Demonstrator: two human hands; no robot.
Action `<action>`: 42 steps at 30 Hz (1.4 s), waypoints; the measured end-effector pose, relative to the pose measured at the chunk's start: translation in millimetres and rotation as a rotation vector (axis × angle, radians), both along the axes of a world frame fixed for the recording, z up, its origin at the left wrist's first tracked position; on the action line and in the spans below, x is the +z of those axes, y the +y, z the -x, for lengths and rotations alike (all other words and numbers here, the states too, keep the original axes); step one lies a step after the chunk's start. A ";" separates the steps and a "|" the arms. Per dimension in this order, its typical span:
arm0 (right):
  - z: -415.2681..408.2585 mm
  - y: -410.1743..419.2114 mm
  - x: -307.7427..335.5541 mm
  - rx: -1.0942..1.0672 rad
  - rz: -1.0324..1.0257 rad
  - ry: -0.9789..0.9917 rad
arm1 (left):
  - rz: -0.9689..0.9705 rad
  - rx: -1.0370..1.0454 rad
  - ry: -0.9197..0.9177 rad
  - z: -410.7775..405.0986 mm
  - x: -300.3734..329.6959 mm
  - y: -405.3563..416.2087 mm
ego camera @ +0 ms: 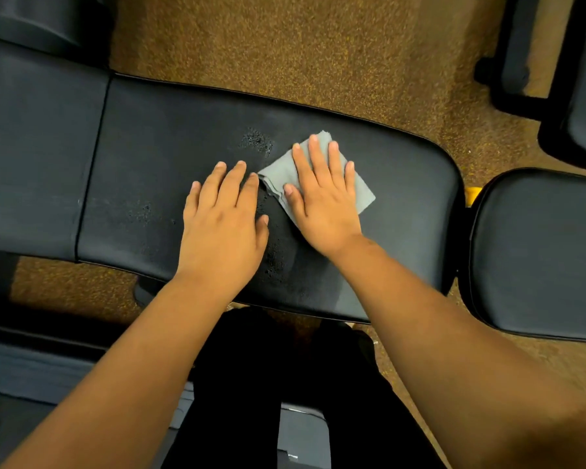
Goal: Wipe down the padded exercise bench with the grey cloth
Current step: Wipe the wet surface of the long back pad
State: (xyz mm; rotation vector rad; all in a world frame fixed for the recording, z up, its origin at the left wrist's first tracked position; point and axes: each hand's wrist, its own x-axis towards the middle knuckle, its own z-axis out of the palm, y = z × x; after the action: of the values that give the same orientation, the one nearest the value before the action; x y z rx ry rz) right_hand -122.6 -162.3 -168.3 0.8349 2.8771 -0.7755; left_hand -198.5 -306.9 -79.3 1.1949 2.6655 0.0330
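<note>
The black padded bench point(170, 157) runs left to right across the middle of the view, with wet droplet patches near its centre. A folded grey cloth point(362, 191) lies on the pad right of centre. My right hand point(322, 201) lies flat on the cloth with straight, spread fingers pressing it down. My left hand point(224, 214) rests flat on the bare pad just left of the cloth, its fingertips close to the cloth's left edge.
A second black pad point(535, 252) sits at the right end of the bench, with a yellow part point(472, 194) in the gap. More dark equipment stands at the top right point(582, 96) and lower left. Brown speckled floor point(301, 45) lies beyond the bench.
</note>
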 end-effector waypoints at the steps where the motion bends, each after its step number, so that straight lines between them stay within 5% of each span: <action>1: -2.4 -3.7 0.3 0.001 0.001 0.007 | -0.003 0.005 -0.004 1.6 0.3 1.5; 11: -125.8 -104.8 -5.5 0.148 -0.049 -0.044 | 0.055 -0.134 -0.005 22.9 9.0 -23.7; 21: -41.8 -104.8 8.4 0.122 -0.094 0.029 | 0.021 -0.121 -0.026 30.9 8.1 -66.1; 31: -106.9 -91.3 -2.1 0.280 -0.160 -0.021 | -0.004 -0.104 -0.071 28.3 4.9 -88.6; 42: -24.0 -120.3 16.1 0.280 -0.148 0.064 | -0.071 -0.047 -0.107 36.0 4.4 -100.0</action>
State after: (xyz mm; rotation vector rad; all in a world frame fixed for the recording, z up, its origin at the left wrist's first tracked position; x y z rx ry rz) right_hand -98.7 -282.6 -152.2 0.4071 3.0437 -0.5753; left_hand -234.5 -407.0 -75.0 1.2404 2.5623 0.1804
